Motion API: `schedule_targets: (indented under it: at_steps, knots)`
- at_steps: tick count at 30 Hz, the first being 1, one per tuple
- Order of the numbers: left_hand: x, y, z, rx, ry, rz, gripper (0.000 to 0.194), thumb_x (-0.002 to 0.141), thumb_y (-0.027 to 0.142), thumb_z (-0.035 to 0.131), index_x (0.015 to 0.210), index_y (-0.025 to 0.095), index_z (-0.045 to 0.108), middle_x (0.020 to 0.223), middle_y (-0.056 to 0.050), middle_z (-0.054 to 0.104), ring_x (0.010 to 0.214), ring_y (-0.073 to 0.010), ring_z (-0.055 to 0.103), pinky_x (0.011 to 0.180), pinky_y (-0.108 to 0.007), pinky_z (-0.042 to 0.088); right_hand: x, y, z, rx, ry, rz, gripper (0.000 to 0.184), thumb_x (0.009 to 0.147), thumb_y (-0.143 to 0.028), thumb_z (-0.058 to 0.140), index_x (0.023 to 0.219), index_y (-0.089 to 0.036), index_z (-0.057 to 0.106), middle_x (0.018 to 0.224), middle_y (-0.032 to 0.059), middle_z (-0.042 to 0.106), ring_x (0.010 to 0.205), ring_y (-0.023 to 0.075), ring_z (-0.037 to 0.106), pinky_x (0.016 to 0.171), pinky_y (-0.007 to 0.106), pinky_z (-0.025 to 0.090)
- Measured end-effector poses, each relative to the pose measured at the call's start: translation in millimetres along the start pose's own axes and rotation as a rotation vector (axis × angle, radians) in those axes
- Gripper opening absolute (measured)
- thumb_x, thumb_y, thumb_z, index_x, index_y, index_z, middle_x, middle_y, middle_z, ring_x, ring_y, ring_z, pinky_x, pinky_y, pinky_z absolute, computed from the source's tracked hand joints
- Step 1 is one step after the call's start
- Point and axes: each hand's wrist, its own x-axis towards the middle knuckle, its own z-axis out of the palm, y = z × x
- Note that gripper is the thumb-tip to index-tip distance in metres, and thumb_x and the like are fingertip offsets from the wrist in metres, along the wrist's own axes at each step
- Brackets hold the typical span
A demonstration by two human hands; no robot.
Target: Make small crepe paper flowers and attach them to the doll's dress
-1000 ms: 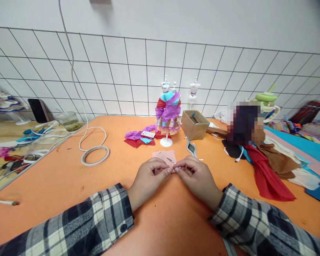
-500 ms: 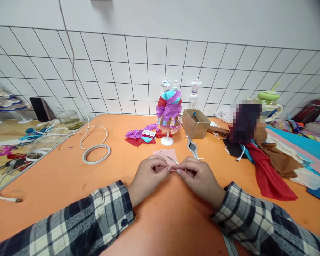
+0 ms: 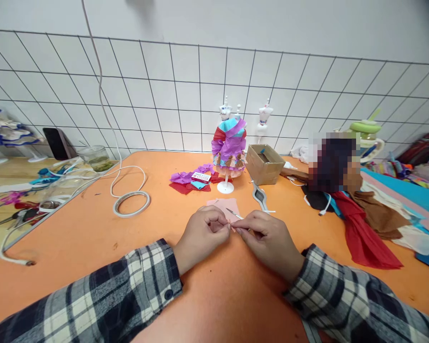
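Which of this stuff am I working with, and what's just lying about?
Seemingly in use:
pink scrap, between left hand and right hand
pink sheet
pointed tool

Just lying about, it seems:
tape roll
cardboard box
red cloth
phone
green-lidded jug

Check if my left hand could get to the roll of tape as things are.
Probably yes: nothing stands between the left hand and tape roll, though that hand seems to pinch a tiny pink piece.
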Motion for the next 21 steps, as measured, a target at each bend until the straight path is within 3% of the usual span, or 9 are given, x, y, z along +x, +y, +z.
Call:
schedule_targets:
  at_steps: [6, 12, 17, 21]
  knots:
    - [0, 2, 0.3, -0.023, -0.039, -0.028, 0.01, 0.067, 0.011, 0.058, 0.061, 0.017, 0.061, 0.068, -0.001, 0.063, 0.063, -0.0132, 0.054, 0.059, -0.023, 0.042, 0, 0, 0, -0.003, 0.028, -0.029, 0.016, 0.085, -0.02, 0.061, 0.089, -0.023, 0.075, 0.075, 0.0012, 0.067, 0.066, 0.0113, 0.061, 0.061, 0.022, 0.045]
    - [1, 0, 0.6, -0.035, -0.074, -0.091, 0.011, 0.07, 0.012, 0.057, 0.063, 0.016, 0.064, 0.069, -0.002, 0.065, 0.066, -0.0147, 0.057, 0.061, -0.024, 0.043, 2, -4, -8, -0.005, 0.082, -0.087, 0.015, 0.084, -0.017, 0.06, 0.09, -0.022, 0.073, 0.072, 0.0007, 0.066, 0.059, 0.0105, 0.056, 0.056, 0.022, 0.042]
    - [0, -1, 1.4, -0.071, -0.045, -0.09, 0.009, 0.073, 0.014, 0.06, 0.066, 0.016, 0.066, 0.074, -0.003, 0.066, 0.072, -0.0158, 0.06, 0.066, -0.025, 0.045, 3, -3, -8, 0.088, 0.027, -0.068, 0.016, 0.085, -0.019, 0.059, 0.09, -0.022, 0.073, 0.073, 0.0016, 0.064, 0.059, 0.011, 0.054, 0.057, 0.023, 0.043]
    - [0, -1, 0.7, -0.163, -0.065, -0.095, 0.012, 0.079, 0.021, 0.062, 0.071, 0.016, 0.07, 0.077, -0.004, 0.068, 0.076, -0.0166, 0.061, 0.07, -0.026, 0.046, 2, 0, -5, 0.132, -0.036, -0.053, 0.025, 0.088, -0.018, 0.053, 0.106, -0.022, 0.071, 0.081, 0.0036, 0.063, 0.069, 0.0125, 0.057, 0.062, 0.024, 0.045]
